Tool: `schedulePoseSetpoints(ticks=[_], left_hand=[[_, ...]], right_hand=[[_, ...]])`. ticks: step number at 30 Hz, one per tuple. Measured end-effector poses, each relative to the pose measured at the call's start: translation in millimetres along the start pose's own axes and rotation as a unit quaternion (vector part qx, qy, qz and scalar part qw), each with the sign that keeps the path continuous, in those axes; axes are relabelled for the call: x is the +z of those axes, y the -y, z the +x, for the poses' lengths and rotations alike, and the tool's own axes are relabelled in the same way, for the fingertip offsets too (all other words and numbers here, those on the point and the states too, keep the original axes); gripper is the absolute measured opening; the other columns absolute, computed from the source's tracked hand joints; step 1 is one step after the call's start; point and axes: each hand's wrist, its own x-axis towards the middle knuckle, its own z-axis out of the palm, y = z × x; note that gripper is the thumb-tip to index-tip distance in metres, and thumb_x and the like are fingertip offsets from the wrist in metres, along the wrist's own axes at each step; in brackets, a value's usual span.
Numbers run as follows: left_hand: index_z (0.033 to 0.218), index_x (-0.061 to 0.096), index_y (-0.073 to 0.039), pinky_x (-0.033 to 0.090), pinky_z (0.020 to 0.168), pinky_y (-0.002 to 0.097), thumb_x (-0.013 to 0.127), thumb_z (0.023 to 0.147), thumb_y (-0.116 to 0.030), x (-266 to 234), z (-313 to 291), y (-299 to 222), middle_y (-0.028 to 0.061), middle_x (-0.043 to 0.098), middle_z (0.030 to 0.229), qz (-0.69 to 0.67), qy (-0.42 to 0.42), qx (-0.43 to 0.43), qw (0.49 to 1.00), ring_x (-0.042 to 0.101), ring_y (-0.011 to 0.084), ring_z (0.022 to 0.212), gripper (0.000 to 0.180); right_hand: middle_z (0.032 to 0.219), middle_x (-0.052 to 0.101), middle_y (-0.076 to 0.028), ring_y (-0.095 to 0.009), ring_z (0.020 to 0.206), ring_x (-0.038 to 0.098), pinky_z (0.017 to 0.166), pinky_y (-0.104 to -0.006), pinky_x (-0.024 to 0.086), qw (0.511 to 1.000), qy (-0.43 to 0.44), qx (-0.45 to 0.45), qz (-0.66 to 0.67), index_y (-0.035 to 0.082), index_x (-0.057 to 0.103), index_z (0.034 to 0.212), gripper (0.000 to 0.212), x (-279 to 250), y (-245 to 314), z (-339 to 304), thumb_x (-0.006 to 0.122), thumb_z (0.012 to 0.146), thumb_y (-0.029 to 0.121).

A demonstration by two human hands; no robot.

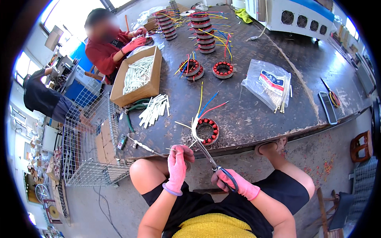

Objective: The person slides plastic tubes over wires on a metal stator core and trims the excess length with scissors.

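Observation:
My right hand (240, 184), in a pink glove, grips a pair of scissors (208, 153) by the dark blue handles. The blades point up and left to the white ties and sleeving at the near left side of a ring-shaped motor stator (215, 132). Red coils line this stator, and yellow, blue and red leads rise from it. It lies at the table's front edge. Just left of the scissors, my left hand (178, 164), also pink-gloved, is closed in a pinch. A thin pale strip (169, 149) sticks out from its fingers.
White sleeves lie in a pile (155, 110) beside a cardboard box (156, 73) full of them. Green-handled pliers (130, 122), more stators (223, 70), a bag of cable ties (265, 84) and a phone (327, 108) share the table (254, 129). A co-worker (104, 49) sits far left.

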Motion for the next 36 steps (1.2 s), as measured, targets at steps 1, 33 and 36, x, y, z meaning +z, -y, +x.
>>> schedulePoseSetpoints(ticks=[1,33,36], left_hand=[[0.097,0.055,-0.003,0.05,0.063,0.0279,0.046,0.105,-0.031,0.2,0.1,0.1,0.0088,0.063,0.086,0.005,-0.001,-0.001,1.0,0.06,0.0155,0.065,0.03],[0.096,0.06,-0.007,0.037,0.046,0.0182,0.051,0.103,-0.035,10.6,34.7,-29.7,-0.0016,0.058,0.074,0.128,0.004,-0.018,0.992,0.048,0.0035,0.054,0.03],[0.095,0.058,-0.009,0.037,0.042,0.0188,0.046,0.104,-0.037,0.4,33.1,-21.1,0.0016,0.062,0.076,0.081,0.004,-0.039,0.996,0.051,0.005,0.052,0.032]], right_hand=[[0.081,0.053,0.006,-0.004,0.059,0.041,0.051,-0.0218,0.03,1.0,0.001,-0.004,-0.006,0.011,0.057,0.092,0.043,-0.8,-1.6,1.0,0.056,0.096,0.053],[0.066,0.048,0.004,-0.007,0.058,0.043,0.053,-0.0224,0.035,1.0,0.0,-0.014,0.015,0.008,0.059,0.097,0.064,18.8,-31.2,14.2,0.047,0.091,0.071],[0.065,0.048,0.005,-0.006,0.056,0.043,0.051,-0.0217,0.034,1.0,-0.019,0.005,0.021,0.008,0.06,0.095,0.063,22.0,-26.1,21.6,0.047,0.092,0.069]])
